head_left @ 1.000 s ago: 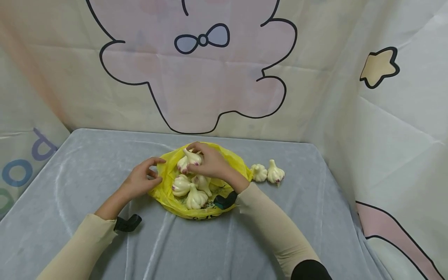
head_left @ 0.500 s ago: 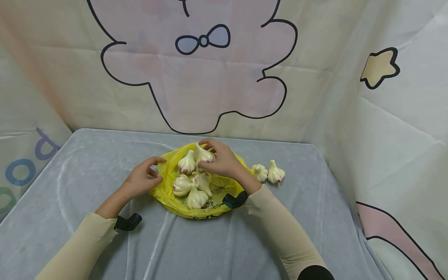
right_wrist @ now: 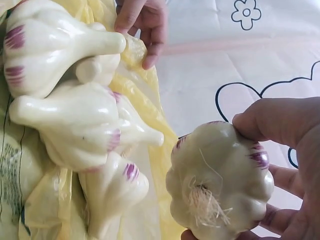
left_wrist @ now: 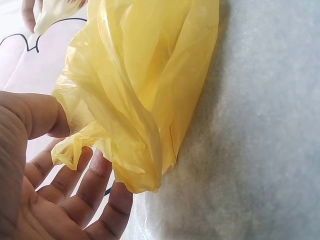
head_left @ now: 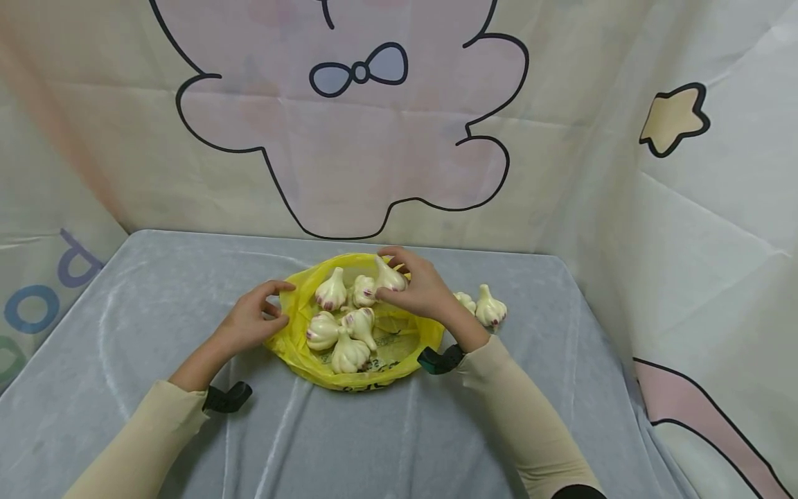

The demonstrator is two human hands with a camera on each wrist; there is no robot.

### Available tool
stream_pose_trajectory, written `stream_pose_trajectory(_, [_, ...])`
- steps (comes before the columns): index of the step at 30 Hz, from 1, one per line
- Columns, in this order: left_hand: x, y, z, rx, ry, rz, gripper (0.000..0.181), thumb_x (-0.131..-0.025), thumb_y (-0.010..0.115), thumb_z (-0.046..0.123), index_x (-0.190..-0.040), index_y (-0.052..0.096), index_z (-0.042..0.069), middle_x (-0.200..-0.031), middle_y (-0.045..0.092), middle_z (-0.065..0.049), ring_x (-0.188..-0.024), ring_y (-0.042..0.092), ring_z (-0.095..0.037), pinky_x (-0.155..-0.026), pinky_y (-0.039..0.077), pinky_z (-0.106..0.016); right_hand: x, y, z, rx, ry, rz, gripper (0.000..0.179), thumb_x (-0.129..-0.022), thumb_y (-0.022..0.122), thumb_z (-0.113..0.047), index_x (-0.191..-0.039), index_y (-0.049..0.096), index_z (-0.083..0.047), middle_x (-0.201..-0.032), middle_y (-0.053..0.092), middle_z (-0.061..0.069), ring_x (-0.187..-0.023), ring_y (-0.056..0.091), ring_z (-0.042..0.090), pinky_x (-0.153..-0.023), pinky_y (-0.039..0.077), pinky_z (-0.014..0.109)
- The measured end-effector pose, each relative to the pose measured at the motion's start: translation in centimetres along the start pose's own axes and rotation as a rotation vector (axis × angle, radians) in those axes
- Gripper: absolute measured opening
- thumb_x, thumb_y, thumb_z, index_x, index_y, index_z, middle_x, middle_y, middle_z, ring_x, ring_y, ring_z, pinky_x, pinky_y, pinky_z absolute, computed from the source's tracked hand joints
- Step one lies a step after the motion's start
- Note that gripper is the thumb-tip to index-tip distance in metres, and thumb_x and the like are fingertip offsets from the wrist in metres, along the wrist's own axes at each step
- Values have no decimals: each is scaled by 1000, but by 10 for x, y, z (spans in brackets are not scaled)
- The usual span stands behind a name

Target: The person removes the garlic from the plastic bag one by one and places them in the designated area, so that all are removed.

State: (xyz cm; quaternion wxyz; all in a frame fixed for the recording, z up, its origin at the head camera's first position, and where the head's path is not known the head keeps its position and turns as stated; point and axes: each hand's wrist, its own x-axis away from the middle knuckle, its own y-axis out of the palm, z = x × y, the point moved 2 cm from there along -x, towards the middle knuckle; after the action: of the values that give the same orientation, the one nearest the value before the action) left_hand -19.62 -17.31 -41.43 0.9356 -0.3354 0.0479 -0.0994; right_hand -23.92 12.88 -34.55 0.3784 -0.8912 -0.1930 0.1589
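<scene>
My right hand (head_left: 420, 285) grips a white garlic bulb (head_left: 389, 277) with purple streaks over the right back part of a yellow plastic bag (head_left: 408, 367). In the right wrist view the bulb (right_wrist: 220, 182) shows its stringy root end, held between thumb and fingers. Several more garlic bulbs (head_left: 350, 352) lie in the bag, whose mouth is spread wide. At the bag's left rim is my left hand (head_left: 252, 317). The left wrist view has its thumb on one side of the thin yellow bag (left_wrist: 140, 90) and the fingers partly hidden behind it.
Two garlic bulbs lie on the table right of the bag; one bulb (head_left: 491, 306) shows whole, the other bulb (head_left: 465, 301) is partly behind my right hand. A grey cloth (head_left: 187, 277) covers the table. A printed curtain (head_left: 399, 152) hangs behind.
My right hand has moved right across the bag with its garlic bulb, uncovering another bulb at the back of the bag. The left hand stays at the rim.
</scene>
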Motion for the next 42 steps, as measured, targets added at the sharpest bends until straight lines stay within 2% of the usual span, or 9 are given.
stream_pose_trajectory(5, [0, 1, -1, -4, 1, 5, 50, -85, 64, 5, -133, 49, 8, -132, 46, -22, -87, 61, -25, -60, 51, -27, 11, -8, 3, -8, 24, 17, 61, -81, 74, -27, -136, 49, -25, -122, 63, 11, -108, 61, 31, -83, 54, 43])
stream_pose_trajectory(9, [0, 1, 0, -6, 5, 3, 50, -85, 64, 6, -132, 49, 8, -131, 46, -22, -86, 61, -24, -60, 51, -27, 20, -13, 8, 8, 37, 29, 62, -82, 73, -31, -138, 45, -30, -122, 64, 11, -111, 62, 27, -78, 54, 38])
stream_pose_trajectory(17, [1, 3, -3, -5, 12, 7, 49, -85, 64, 5, -132, 50, 8, -131, 47, -22, -86, 61, -25, -61, 51, -27, 38, -20, 19, -36, 18, 65, 66, -81, 76, -28, -139, 45, -29, -118, 65, 11, -102, 63, 25, -65, 54, 29])
stream_pose_trajectory(26, [0, 3, -2, 3, 21, 6, 49, -85, 63, 5, -132, 50, 8, -131, 47, -22, -86, 61, -25, -60, 51, -27, 61, -31, 25, -13, 69, 132, 66, -79, 78, -31, -137, 47, -29, -116, 65, 10, -103, 64, 25, -65, 56, 30])
stream_pose_trajectory(34, [0, 3, -1, 0, 21, 3, 49, -84, 64, 5, -131, 50, 7, -131, 47, -22, -87, 62, -25, -60, 51, -26, 78, -39, 32, 14, 76, 179, 65, -78, 79, -30, -136, 48, -26, -116, 65, 13, -104, 64, 31, -71, 57, 40])
stream_pose_trajectory(42, [0, 2, 1, 3, 8, 1, 49, -84, 63, 5, -132, 50, 7, -132, 47, -22, -86, 61, -25, -60, 51, -26, 97, -42, 40, 23, 81, 182, 64, -79, 79, -28, -136, 49, -24, -117, 64, 14, -101, 63, 32, -69, 57, 38])
